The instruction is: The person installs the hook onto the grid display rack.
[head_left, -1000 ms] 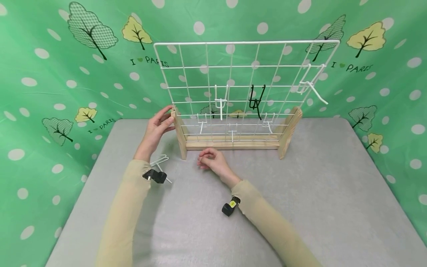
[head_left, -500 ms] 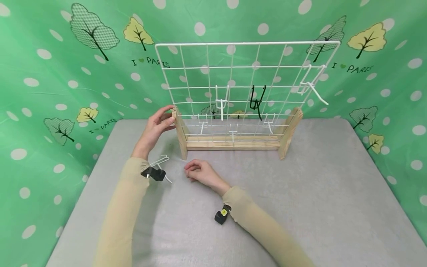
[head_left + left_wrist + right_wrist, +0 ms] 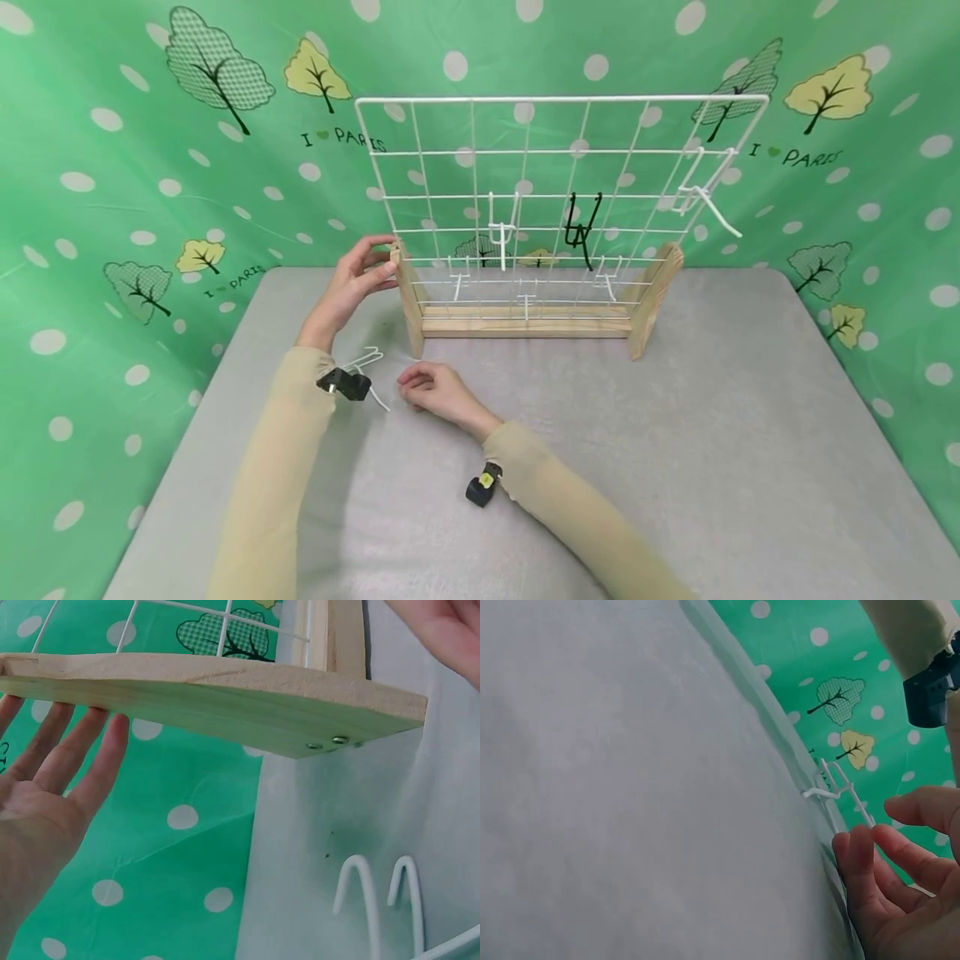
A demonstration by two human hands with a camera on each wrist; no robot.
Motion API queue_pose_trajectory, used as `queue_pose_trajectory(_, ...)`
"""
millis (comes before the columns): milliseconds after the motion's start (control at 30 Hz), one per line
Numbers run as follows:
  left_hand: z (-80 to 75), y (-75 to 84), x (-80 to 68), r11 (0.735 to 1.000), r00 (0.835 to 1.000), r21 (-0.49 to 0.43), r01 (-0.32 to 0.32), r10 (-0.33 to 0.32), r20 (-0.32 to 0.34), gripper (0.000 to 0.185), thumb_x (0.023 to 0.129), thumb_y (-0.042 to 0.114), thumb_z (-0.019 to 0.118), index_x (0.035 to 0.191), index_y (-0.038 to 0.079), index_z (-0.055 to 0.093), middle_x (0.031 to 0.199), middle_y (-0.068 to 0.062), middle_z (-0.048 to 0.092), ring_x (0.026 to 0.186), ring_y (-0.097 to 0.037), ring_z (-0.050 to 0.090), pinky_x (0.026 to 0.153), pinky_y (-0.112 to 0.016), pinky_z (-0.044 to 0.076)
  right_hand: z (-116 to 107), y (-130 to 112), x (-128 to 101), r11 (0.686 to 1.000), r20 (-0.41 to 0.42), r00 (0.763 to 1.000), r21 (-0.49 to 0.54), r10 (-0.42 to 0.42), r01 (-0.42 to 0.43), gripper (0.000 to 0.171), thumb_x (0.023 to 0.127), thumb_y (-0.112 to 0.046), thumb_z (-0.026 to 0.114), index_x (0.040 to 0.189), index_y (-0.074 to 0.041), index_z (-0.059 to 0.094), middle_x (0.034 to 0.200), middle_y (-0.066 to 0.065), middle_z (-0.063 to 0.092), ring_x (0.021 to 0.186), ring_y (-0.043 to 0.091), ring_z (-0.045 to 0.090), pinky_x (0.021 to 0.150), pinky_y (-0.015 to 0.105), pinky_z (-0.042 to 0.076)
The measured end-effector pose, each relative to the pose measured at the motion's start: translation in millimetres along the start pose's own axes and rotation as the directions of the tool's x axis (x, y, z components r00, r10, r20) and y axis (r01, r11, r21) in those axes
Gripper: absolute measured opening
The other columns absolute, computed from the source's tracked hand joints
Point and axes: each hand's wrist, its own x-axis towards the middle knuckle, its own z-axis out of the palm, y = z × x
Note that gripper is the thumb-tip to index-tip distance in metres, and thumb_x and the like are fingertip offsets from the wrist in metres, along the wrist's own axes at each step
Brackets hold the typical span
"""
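Observation:
A white wire grid rack (image 3: 555, 99) stands on the table, held between wooden side panels. My left hand (image 3: 348, 287) grips the top of its left side panel (image 3: 409, 302), thumb at the front edge; the left wrist view shows several fingertips against the panel's outer face (image 3: 202, 709). A loose white wire hook (image 3: 366, 360) lies on the table beside the left wrist, partly hidden behind it; its two bent ends (image 3: 358, 862) show in the left wrist view. My right hand (image 3: 444, 393), fingers loosely bent, holds nothing and hovers just right of that hook (image 3: 840, 789).
On the grid hang a white hook (image 3: 502, 236), a black hook (image 3: 579, 236), another white hook (image 3: 701, 192) at the right and several small white hooks (image 3: 527, 302) low down. Behind the grey table (image 3: 735, 417) hangs a green dotted cloth (image 3: 247, 192).
My right hand has moved left and slightly down, from in front of the rack's base toward the loose hook. The left hand keeps its hold on the side panel.

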Motion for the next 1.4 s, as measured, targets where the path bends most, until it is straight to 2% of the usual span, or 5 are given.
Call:
queue_pose_trajectory(333, -9.3, 9.1, 7.4, 0.999, 0.994, -0.012, 0.051, -0.050, 0.096, 0.032, 0.097, 0.006, 0.056, 0.128, 0.004, 0.049, 0.128, -0.023, 0.048, 0.115, -0.027, 0.052, 0.092, -0.044, 0.052, 12, 20, 16, 1.000, -0.031, 1.000, -0.026, 0.001, -0.002, 0.020, 0.086, 0.005, 0.062, 0.105, 0.012, 0.064, 0.092, 0.017, 0.068, 0.075, 0.012, 0.062, 0.065, 0.021, 0.055)
queue_pose_trajectory(733, -15.6, 14.6, 11.5, 0.993, 0.983, -0.012, 0.114, -0.111, 0.148, 0.029, 0.095, 0.005, 0.058, 0.123, 0.011, 0.051, 0.126, -0.022, 0.047, 0.109, -0.026, 0.055, 0.095, -0.051, 0.049, 33, 17, 25, 0.984, 0.002, 1.000, -0.176, -0.009, 0.009, 0.019, 0.085, 0.006, 0.064, 0.104, 0.007, 0.067, 0.092, 0.013, 0.070, 0.075, 0.007, 0.062, 0.060, 0.017, 0.053)
queue_pose_trajectory(1033, -16.4, 16.7, 13.6, 0.989, 0.980, -0.033, 0.144, -0.137, 0.147, 0.028, 0.095, 0.005, 0.058, 0.122, 0.012, 0.052, 0.127, -0.021, 0.047, 0.109, -0.025, 0.056, 0.095, -0.046, 0.050, 38, 18, 36, 0.876, 0.033, 0.994, -0.470, -0.105, 0.108, 0.020, 0.083, -0.004, 0.070, 0.102, -0.002, 0.070, 0.085, 0.000, 0.069, 0.073, -0.001, 0.059, 0.069, 0.010, 0.047)
queue_pose_trajectory(1300, -18.2, 17.9, 12.5, 0.986, 0.977, -0.081, 0.148, -0.133, 0.165, 0.029, 0.094, 0.001, 0.057, 0.120, 0.011, 0.052, 0.125, -0.023, 0.046, 0.104, -0.022, 0.059, 0.095, -0.038, 0.051, 42, 14, 40, 0.821, 0.016, 0.997, -0.566, -0.080, 0.075, 0.015, 0.082, -0.016, 0.077, 0.095, -0.009, 0.071, 0.077, -0.008, 0.064, 0.068, -0.001, 0.055, 0.064, 0.012, 0.044)
queue_pose_trajectory(1400, -18.1, 17.4, 12.1, 0.985, 0.976, -0.087, 0.147, -0.130, 0.175, 0.029, 0.095, 0.000, 0.057, 0.121, 0.012, 0.052, 0.125, -0.024, 0.045, 0.104, -0.022, 0.059, 0.095, -0.037, 0.051, 46, 14, 39, 0.771, 0.004, 0.997, -0.634, -0.071, 0.057, 0.019, 0.079, -0.024, 0.080, 0.091, -0.013, 0.069, 0.075, -0.011, 0.061, 0.068, -0.001, 0.052, 0.061, 0.012, 0.042)
